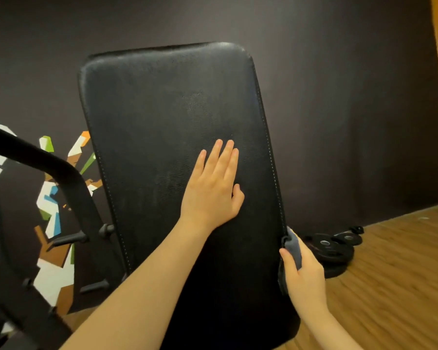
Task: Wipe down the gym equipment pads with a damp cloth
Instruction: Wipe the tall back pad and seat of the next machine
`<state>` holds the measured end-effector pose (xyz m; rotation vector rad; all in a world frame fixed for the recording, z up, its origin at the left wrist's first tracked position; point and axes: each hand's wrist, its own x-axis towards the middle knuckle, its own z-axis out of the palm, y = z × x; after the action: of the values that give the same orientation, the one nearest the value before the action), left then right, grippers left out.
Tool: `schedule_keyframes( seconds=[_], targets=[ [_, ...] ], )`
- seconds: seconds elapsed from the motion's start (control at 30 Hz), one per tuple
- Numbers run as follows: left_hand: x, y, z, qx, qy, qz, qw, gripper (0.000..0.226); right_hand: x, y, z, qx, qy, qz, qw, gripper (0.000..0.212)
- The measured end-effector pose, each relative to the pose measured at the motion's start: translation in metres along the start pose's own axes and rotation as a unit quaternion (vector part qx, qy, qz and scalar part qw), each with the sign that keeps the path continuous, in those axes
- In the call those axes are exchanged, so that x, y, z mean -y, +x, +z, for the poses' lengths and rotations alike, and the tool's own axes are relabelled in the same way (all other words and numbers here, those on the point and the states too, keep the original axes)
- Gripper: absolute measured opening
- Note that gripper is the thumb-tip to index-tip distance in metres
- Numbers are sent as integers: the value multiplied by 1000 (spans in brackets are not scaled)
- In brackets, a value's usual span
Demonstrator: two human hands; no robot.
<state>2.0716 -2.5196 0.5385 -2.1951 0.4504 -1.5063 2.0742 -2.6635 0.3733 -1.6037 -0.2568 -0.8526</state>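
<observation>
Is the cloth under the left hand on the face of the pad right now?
No. The left hand lies bare and flat on the pad; the right hand holds the cloth at the pad's right edge.

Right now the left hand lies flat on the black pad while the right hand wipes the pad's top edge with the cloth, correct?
Not quite. The head view shows the right hand holding the cloth against the pad's right side edge, low down, not the top. The left hand does lie flat on it.
</observation>
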Motion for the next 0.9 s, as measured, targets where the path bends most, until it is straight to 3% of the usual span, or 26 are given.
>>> schedule_keyframes(
  seconds=[0.1, 0.27, 0.5, 0.7, 0.9],
  targets=[
    [-1, -1, -1, 6, 0, -4, 1000, 66, 2, 9, -10, 23, -11, -12, 1000, 44],
    [-2, -2, 0, 17, 2, -1, 1000, 67, 46, 61, -3, -12, 23, -92, 995, 46],
    [-1, -3, 1, 16, -5, -4, 1000, 66, 11, 17, 0, -6, 15, -10, 1000, 43],
    [-3, -8, -1, 28, -8, -2, 1000, 65, -19, -16, -25, 77, -84, -21, 993, 54],
    [-18, -50, 5, 48, -5, 17, 999, 67, 25, 39, -13, 10, 10, -54, 998, 48]
  ],
)
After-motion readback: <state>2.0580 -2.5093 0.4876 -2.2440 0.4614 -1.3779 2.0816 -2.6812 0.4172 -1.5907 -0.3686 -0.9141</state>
